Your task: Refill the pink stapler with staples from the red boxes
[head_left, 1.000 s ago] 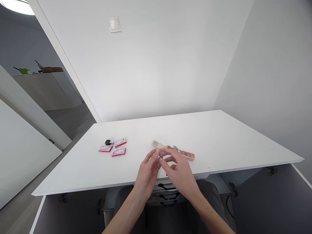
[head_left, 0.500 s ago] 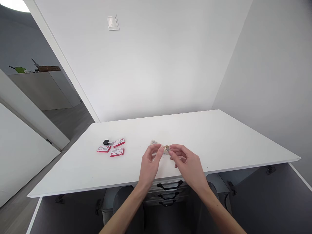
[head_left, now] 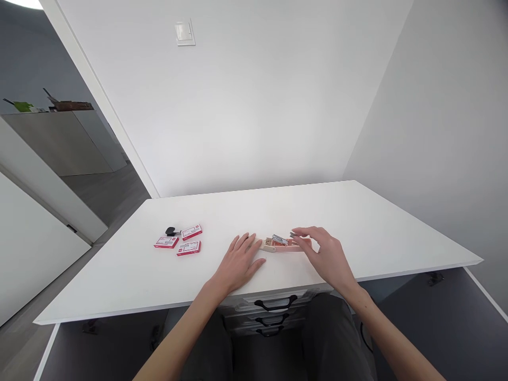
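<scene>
A pink stapler (head_left: 282, 244) lies opened out flat on the white table (head_left: 357, 222), its metal staple channel showing. My left hand (head_left: 238, 263) rests flat on the table with fingers spread, its fingertips at the stapler's left end. My right hand (head_left: 326, 255) hovers over the stapler's right end, thumb and forefinger pinched on a small strip of staples (head_left: 294, 234) above the channel.
Three small red and white staple boxes (head_left: 179, 243) and a small black object (head_left: 170, 231) lie to the left on the table. Drawers with black handles (head_left: 274, 305) sit under the table's front edge. A wall stands behind and to the right.
Both hands were raised together pinching a small piece over the stapler. Now the left hand lies flat on the table and the right hand has moved right over the stapler.
</scene>
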Motion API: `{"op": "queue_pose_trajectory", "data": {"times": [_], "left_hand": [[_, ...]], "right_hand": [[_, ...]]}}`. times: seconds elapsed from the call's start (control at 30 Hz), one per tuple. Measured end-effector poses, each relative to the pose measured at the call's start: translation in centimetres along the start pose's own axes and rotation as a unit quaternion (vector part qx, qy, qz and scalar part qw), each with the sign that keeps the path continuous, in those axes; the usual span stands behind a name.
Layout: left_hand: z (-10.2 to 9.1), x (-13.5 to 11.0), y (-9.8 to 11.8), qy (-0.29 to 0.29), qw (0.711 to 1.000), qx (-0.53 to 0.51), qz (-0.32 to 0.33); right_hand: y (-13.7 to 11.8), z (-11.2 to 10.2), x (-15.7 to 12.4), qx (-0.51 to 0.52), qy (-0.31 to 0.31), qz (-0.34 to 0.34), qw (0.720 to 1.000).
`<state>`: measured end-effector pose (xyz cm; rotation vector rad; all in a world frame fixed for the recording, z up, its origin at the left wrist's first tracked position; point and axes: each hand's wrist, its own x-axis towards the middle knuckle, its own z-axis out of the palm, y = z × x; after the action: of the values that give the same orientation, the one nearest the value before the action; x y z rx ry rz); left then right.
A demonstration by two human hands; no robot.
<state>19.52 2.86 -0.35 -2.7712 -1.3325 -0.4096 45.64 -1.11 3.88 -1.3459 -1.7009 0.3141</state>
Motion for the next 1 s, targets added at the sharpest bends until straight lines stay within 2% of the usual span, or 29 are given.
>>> {"op": "queue_pose_trajectory", "data": {"times": [0.23,0.4,0.57,0.83,1.0], "left_hand": [[0.5,-0.6,-0.3,-0.006,0.999,-0.038,-0.018],[0.6,-1.9,0.5,0.014,0.999,-0.045,-0.018],[0.1,-3.2,1.4,0.046,0.998,-0.045,-0.018],[-0.1,-3.4,1.6,0.05,0.997,-0.056,-0.021],[-0.2,-3.4,1.7,0.051,0.997,-0.062,-0.024]], "right_hand": [[0.1,1.1,1.7,-0.067,-0.054,-0.084,0.993],[0.0,1.9,1.3,-0.104,-0.065,-0.117,0.986],[-0.3,2.1,0.2,-0.103,-0.071,-0.116,0.985],[0.1,2.2,-0.9,-0.088,-0.073,-0.115,0.987],[0.4,2.4,-1.1,-0.069,-0.06,-0.089,0.992]]}}
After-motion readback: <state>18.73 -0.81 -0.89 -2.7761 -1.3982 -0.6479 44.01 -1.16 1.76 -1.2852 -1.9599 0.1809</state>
